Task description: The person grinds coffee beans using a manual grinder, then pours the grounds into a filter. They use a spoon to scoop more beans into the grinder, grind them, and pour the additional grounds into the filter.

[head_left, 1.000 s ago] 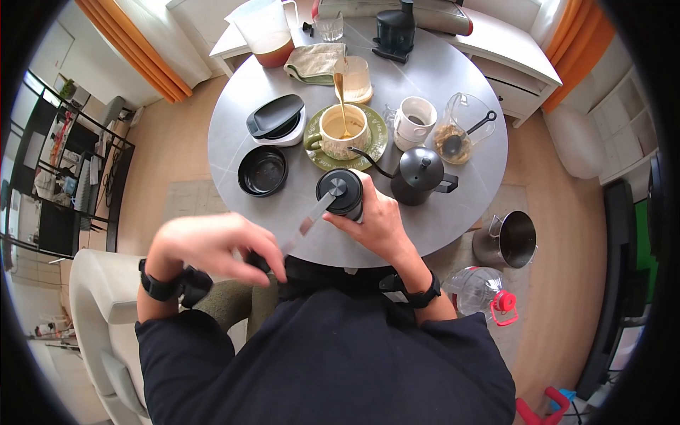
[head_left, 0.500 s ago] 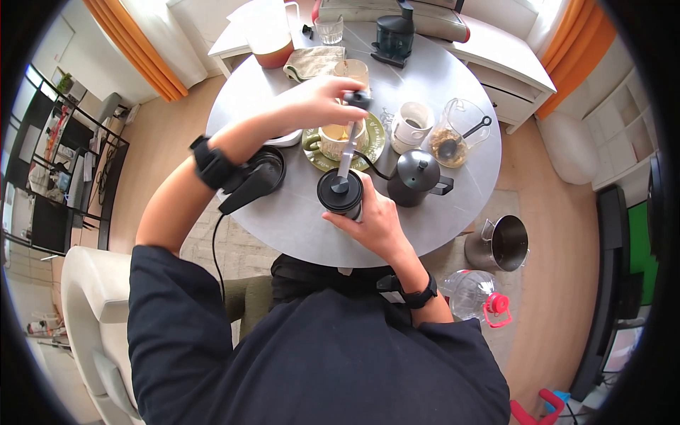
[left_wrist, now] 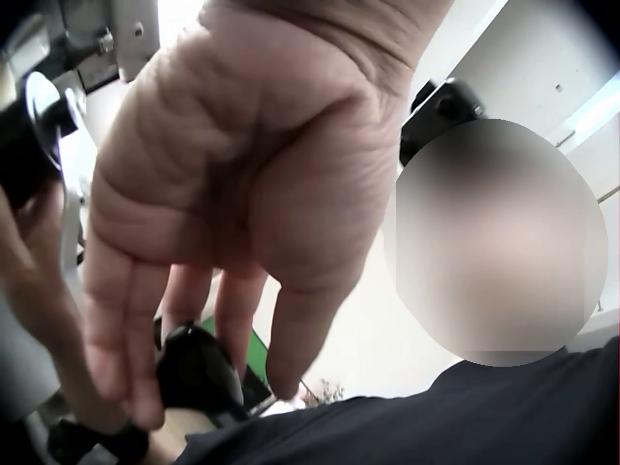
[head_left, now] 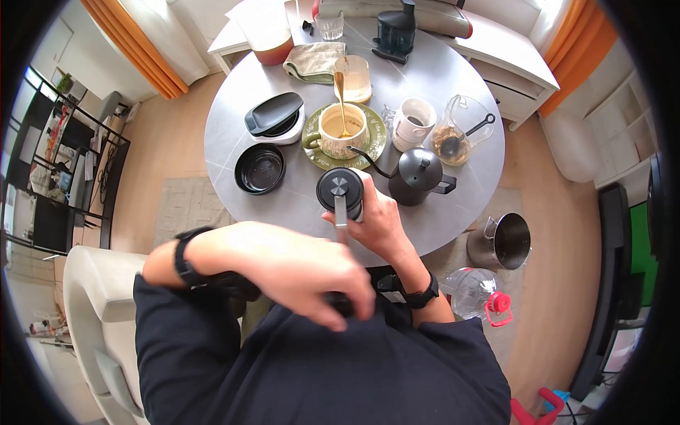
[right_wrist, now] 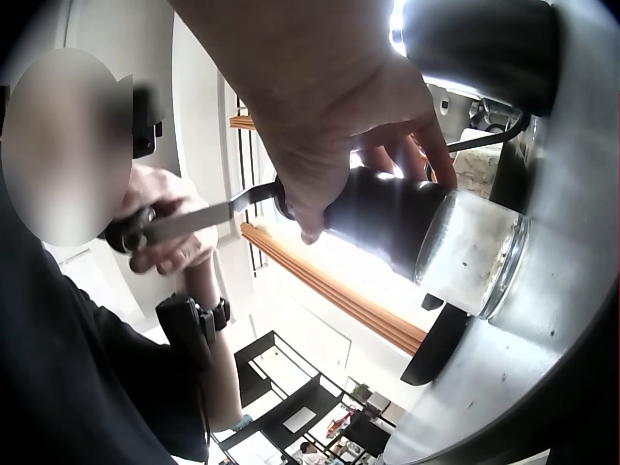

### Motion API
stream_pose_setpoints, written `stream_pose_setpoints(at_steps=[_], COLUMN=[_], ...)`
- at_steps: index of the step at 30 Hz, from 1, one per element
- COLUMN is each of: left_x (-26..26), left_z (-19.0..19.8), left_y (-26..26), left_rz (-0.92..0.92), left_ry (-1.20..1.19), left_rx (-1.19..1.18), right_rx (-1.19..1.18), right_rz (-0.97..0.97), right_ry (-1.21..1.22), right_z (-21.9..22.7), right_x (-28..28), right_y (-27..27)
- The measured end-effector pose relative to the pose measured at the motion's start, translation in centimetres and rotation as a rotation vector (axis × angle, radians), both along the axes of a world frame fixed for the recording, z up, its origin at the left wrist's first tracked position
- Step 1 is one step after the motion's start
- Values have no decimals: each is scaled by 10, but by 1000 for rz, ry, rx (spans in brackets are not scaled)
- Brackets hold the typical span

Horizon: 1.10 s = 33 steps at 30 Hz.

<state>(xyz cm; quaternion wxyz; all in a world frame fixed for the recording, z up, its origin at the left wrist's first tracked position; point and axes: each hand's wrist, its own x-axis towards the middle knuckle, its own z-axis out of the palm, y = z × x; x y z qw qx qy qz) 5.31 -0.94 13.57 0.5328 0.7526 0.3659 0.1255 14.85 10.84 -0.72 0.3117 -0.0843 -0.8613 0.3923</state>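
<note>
crank [head_left: 341, 225] just swung back from over the cup [head_left: 335, 146], so it points at the shirt [head_left: 340, 375] now; left hand [head_left: 301, 273] grips its knob [head_left: 340, 303]; right hand [head_left: 375, 218] clamps the grinder [head_left: 337, 185] by the table [head_left: 443, 227] edge

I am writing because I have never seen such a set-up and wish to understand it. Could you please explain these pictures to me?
There is no robot here: a person works with bare hands. One camera, worn on the head, looks down on the table. Two others, one on each wrist, show each hand from close by.

The right hand holds what looks like a hand grinder, black with a clear lower part. The left hand grips the knob at the end of its crank.

On the table are a cup with a golden spoon on a green plate, a spouted black pot, a black bowl and a folded cloth, among other things.
</note>
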Motion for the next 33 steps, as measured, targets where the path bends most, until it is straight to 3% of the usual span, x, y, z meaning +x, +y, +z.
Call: stream_pose_setpoints(at_steps=[4,8,10,14,16,18,20,22,23,26,28,29,30,32,33], left_x=[-53,-109,-124,-135,-133,-129,-106,-69,-48,0,20,26,27,17,9], left_z=[8,-3,1,-10,-20,-30,-23,-16,-9,1,-22,-21,-16,2,6], left_y=[-52,-82,-67,-9,31,72,101,115,115,100,76,58,37,3,-13], left_rz=[349,851,1042,1255,1263,1086,872,769,726,435,312,254,197,190,214], left_ry=[68,-40,-17,87,-30,-41,136,209,210,266,59,62,66,66,90], left_rx=[-278,-309,-219,-14,22,68,167,219,192,278,355,392,429,125,105], right_rx=[17,13,-7,-2,-8,-8,-4,-59,-89,234,1,167,77,-6,-18], right_rz=[11,11,7,6,-1,1,5,-1,-4,34,127,32,17,1,6], right_ry=[27,11,22,38,9,4,19,-155,-241,199,115,114,71,36,27], right_z=[4,5,2,-1,0,0,0,5,7,-13,-17,4,2,-4,-2], right_x=[0,0,-1,-1,0,-1,-2,1,2,-2,3,8,4,-2,-3], right_y=[1,0,0,1,1,0,0,0,0,6,-3,-7,-4,0,0])
